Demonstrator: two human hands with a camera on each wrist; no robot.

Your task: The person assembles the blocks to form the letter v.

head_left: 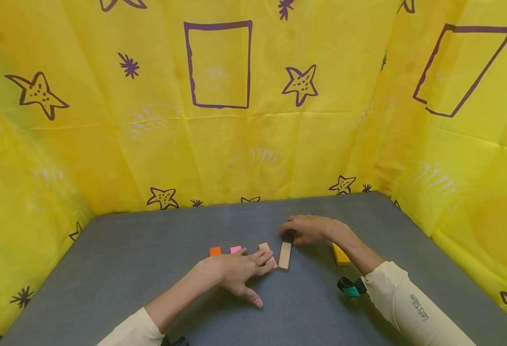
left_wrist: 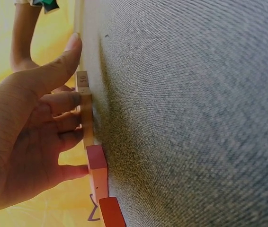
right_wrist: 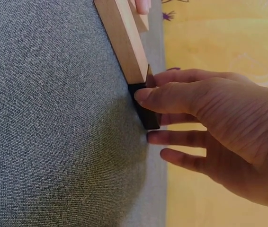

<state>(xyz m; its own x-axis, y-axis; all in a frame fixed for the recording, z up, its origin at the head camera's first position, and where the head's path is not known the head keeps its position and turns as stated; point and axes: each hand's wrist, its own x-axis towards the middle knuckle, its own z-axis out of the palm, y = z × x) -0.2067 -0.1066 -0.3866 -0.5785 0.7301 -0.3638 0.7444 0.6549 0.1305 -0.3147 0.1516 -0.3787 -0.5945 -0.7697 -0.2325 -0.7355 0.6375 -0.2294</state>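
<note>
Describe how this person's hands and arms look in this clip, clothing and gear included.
The left hand and right hand are ungloved. The left sleeve and right sleeve are pale cream; dark lettering marks the right one. A black-and-green device sits by the right cuff. Something dark shows below the left cuff, too cropped to identify.

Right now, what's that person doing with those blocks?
A person's right hand has a black rectangular block in its grip, against the far end of a pale wooden block. The left hand touches another pale wooden block. An orange block, a pink block and a yellow block lie on the grey fabric tabletop too.
</note>
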